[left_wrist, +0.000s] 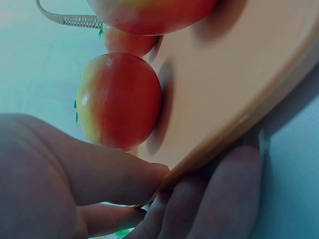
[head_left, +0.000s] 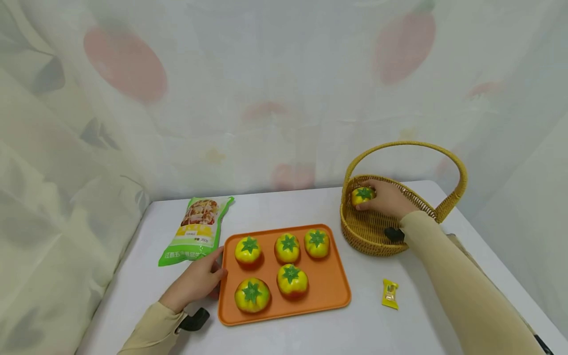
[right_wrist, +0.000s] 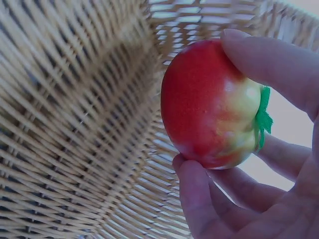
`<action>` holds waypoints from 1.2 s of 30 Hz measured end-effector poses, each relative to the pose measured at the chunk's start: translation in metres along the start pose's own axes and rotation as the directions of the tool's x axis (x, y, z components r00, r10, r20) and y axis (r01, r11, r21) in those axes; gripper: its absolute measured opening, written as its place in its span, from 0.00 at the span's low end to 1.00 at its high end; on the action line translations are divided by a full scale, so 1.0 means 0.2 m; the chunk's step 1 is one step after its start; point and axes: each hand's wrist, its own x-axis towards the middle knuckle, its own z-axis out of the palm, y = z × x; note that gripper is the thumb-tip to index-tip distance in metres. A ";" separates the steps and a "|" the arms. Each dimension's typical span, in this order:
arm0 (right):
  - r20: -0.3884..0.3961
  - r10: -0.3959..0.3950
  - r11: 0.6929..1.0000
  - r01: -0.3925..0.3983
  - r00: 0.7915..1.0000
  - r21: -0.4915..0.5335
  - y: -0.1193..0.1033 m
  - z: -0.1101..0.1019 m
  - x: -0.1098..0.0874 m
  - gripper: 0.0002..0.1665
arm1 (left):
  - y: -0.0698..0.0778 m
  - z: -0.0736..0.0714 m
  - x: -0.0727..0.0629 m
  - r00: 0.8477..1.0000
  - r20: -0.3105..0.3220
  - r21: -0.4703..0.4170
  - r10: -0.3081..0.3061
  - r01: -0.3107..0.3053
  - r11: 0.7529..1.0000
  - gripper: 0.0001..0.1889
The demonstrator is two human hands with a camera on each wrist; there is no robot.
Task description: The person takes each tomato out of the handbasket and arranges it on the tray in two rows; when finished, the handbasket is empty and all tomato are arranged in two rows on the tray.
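Observation:
Inside the wicker basket (head_left: 355, 235), my right hand (head_left: 387, 198) holds a yellow-and-red toy tomato (right_wrist: 209, 107) between thumb and fingertips. Its green leafy top faces the palm in the right wrist view. The tomato is near the basket's left inner wall. My left hand (head_left: 201, 278) pinches the left rim of an orange tray (head_left: 326, 288), thumb above and fingers beneath the edge. On that tray sit several more such tomatoes; the closest one to the left thumb is a red-and-yellow tomato (left_wrist: 119, 102) in the left wrist view.
A green-and-yellow food bag (head_left: 195, 229) lies behind my left hand, left of the tray. Between tray and right forearm is a small yellow wrapped packet (head_left: 390, 294). The basket's tall handle (head_left: 406, 143) arches above my right hand. A patterned curtain (head_left: 284, 98) hangs behind the table.

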 end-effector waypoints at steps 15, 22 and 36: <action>-0.077 -0.118 0.993 0.119 0.990 0.007 -0.18 0.00 -0.34 0.48 | 0.00 0.00 -0.01 1.000 -0.008 -0.008 0.002 -0.002 1.000 0.38; -0.118 -0.191 0.980 0.195 0.974 0.025 -0.25 0.09 -0.48 0.45 | 0.00 0.00 -0.01 1.000 -0.005 -0.017 -0.010 0.010 1.000 0.38; -0.061 -0.245 0.967 0.248 0.968 0.057 -0.36 0.34 -0.66 0.44 | 0.00 0.01 -0.01 1.000 -0.002 -0.032 -0.014 0.014 0.999 0.38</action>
